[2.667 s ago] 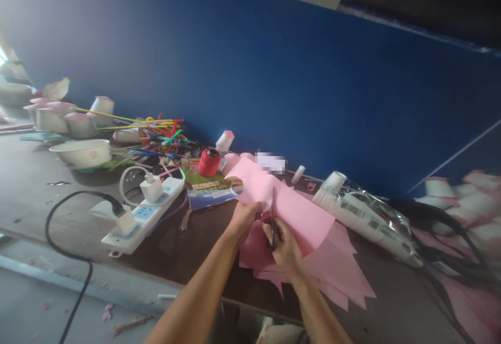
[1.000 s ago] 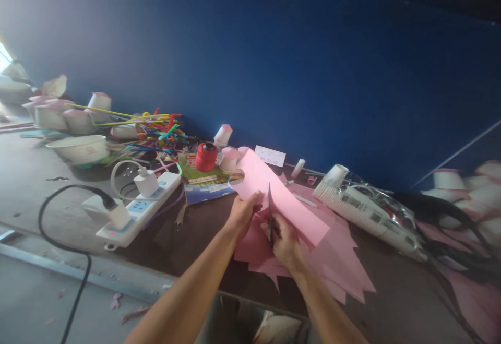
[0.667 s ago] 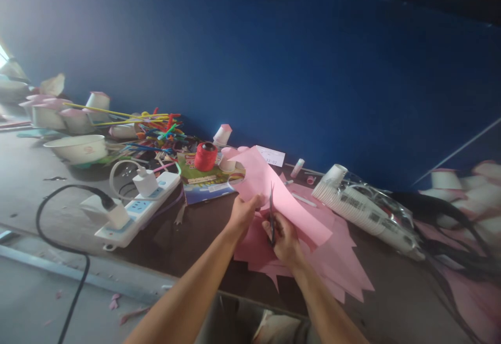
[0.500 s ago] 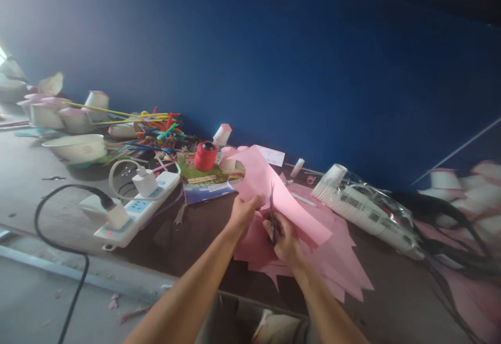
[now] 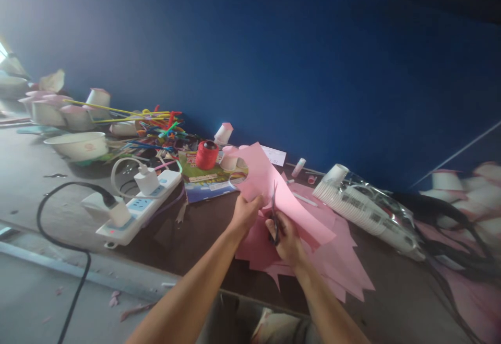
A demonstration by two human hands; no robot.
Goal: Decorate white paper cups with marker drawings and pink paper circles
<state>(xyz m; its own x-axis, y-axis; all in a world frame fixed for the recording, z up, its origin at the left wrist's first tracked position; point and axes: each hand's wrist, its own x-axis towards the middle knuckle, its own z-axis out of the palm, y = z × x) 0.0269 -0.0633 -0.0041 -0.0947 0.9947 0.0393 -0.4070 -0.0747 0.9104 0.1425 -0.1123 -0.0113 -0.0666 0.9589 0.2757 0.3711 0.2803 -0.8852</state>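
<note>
The right hand (image 5: 288, 237) grips scissors (image 5: 274, 211) pointing to twelve o'clock; the left hand (image 5: 245, 212) pinches a pink sheet (image 5: 260, 169), lengthwise eleven to five.

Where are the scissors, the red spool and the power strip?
Scissors (image 5: 274, 209): head view, on the blades.
Red spool (image 5: 207, 157): head view, on its red side.
Power strip (image 5: 141, 205): head view, on its middle socket panel.

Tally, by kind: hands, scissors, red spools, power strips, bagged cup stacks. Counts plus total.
Hands: 2 (left hand, right hand)
Scissors: 1
Red spool: 1
Power strip: 1
Bagged cup stack: 1
Total: 6
</note>
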